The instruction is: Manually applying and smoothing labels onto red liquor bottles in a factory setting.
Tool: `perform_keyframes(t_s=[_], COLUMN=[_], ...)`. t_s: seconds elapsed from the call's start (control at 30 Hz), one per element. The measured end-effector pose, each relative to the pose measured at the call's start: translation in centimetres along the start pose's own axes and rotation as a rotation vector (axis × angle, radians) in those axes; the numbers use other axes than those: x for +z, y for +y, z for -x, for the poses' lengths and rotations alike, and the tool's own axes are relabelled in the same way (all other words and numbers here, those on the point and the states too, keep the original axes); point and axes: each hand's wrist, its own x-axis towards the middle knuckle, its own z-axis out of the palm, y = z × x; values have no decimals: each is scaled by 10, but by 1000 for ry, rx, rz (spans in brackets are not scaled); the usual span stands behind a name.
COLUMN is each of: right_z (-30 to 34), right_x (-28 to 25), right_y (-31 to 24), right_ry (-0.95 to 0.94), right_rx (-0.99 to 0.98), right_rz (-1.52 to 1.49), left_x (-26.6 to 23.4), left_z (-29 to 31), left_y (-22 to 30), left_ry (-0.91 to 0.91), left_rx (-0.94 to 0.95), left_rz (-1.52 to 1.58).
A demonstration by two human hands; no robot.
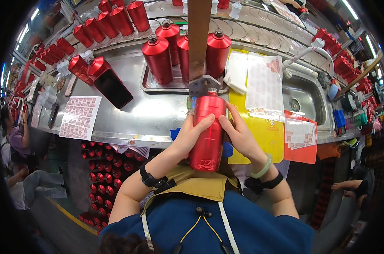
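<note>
A glossy red metallic bottle is held between my two hands in front of my apron, at the counter's near edge. My left hand is closed around its left side, thumb lying on the front. From the right, my right hand grips it too, with the thumb pressed to its surface. The neck points away from me, beneath a metal bracket on an upright post. Beyond my hands, several similar red bottles stand on a metal tray; the post partly hides one.
On the steel counter lie a dark phone leaning on a red bottle and a sticker sheet. A yellow sheet, paper sheets and a sink are to the right. Bottles line the conveyor; more stand below left.
</note>
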Motion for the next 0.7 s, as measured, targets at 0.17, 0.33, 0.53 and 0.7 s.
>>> perform_keyframes(t_s=[0.17, 0.33, 0.53, 0.7], right_z=[-19, -28, -57, -130], right_x=[-1, 3, -68, -205], right_y=[8, 6, -18, 5], right_ry=[65, 87, 21, 355], right_rx=[-143, -215, -194, -292], right_rz=[83, 131, 622, 1342], left_x=[1, -1, -5, 1], left_z=[-11, -16, -12, -3], left_y=[-4, -5, -9, -19], left_ry=[86, 123, 248, 189], left_rx=[28, 183, 373, 449], left_rz=[85, 0, -408, -732])
